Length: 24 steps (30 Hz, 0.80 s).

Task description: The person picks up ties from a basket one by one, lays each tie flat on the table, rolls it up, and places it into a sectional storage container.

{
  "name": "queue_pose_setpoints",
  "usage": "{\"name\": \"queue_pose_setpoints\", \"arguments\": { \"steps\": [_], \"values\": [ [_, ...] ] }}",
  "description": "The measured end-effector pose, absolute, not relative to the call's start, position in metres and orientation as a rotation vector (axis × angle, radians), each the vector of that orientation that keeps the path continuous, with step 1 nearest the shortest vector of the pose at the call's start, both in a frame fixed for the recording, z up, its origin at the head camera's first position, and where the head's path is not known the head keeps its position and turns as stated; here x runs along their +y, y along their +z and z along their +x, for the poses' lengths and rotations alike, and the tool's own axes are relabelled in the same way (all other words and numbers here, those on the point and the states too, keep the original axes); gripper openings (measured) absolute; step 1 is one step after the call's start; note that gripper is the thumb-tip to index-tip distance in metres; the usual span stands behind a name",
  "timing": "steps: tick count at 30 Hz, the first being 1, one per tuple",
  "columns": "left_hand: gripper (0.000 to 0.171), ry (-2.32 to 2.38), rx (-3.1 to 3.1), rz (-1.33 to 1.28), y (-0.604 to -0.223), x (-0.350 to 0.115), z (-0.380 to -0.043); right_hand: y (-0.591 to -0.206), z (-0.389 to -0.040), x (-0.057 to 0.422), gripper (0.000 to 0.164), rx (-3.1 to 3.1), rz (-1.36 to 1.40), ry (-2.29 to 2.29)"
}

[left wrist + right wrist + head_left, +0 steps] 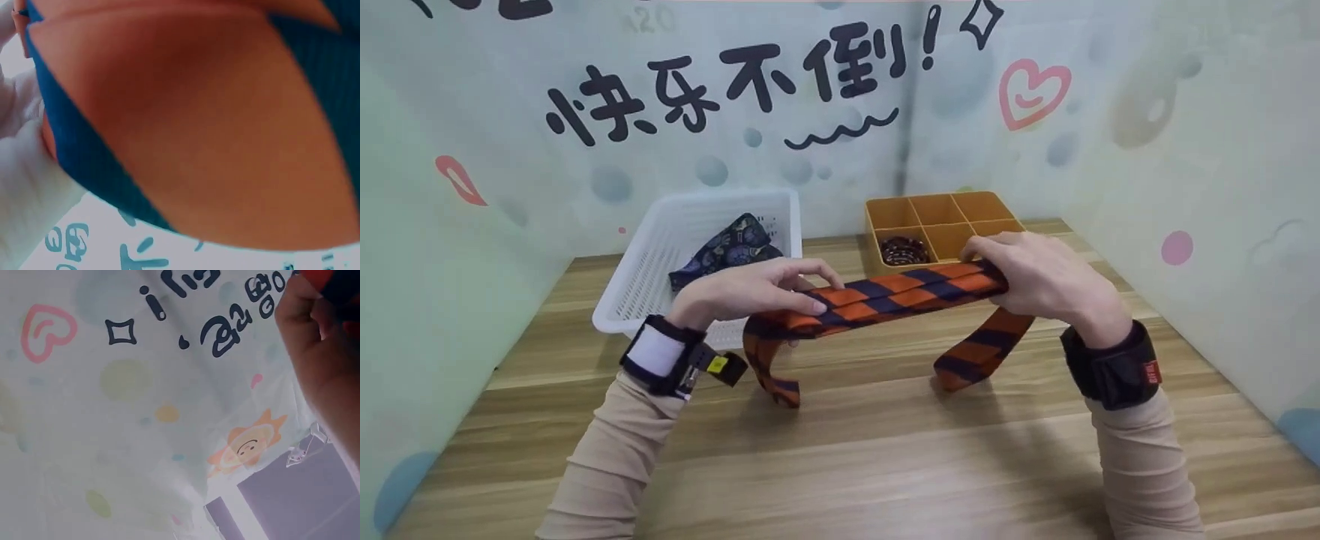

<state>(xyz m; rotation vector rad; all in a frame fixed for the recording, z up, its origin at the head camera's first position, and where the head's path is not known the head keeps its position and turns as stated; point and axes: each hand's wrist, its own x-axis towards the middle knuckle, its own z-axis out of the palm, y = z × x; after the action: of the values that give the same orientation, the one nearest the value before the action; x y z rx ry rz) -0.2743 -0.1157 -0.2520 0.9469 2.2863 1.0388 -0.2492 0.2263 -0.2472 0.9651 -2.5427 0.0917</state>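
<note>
A necktie [900, 298] with orange and navy stripes is stretched across between both hands above the wooden table. My left hand [750, 289] pinches its left part, thumb on the near side. At the other end my right hand [1046, 281] grips the fabric, its fingertips partly hidden behind the palm. Loose lengths of the tie hang down at both sides toward the tabletop. In the left wrist view the striped tie [225, 129] fills most of the picture beside the left hand [28, 174]. The right wrist view catches the right hand [320, 371] at the upper right edge.
Behind the left hand stands a white perforated basket [622, 289] with a dark patterned cloth [727, 251] in it. An orange compartment box [877, 214] is at the back, a dark coiled item [905, 251] in one compartment. Printed walls enclose the wooden table [840, 465].
</note>
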Motion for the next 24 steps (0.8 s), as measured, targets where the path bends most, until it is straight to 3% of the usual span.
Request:
{"name": "queue_pose_setpoints", "arguments": {
  "steps": [11,24],
  "values": [
    [0.032,0.934,2.259,0.765,-0.258,-0.137,-0.285,-0.263,-0.266,0.266,0.032,-2.420,0.809,-0.093],
    [0.031,0.417,2.527,0.744,-0.325,-0.118,-0.282,-0.333,-0.323,0.302,0.019,-3.078,0.931,0.203]
  ]
}}
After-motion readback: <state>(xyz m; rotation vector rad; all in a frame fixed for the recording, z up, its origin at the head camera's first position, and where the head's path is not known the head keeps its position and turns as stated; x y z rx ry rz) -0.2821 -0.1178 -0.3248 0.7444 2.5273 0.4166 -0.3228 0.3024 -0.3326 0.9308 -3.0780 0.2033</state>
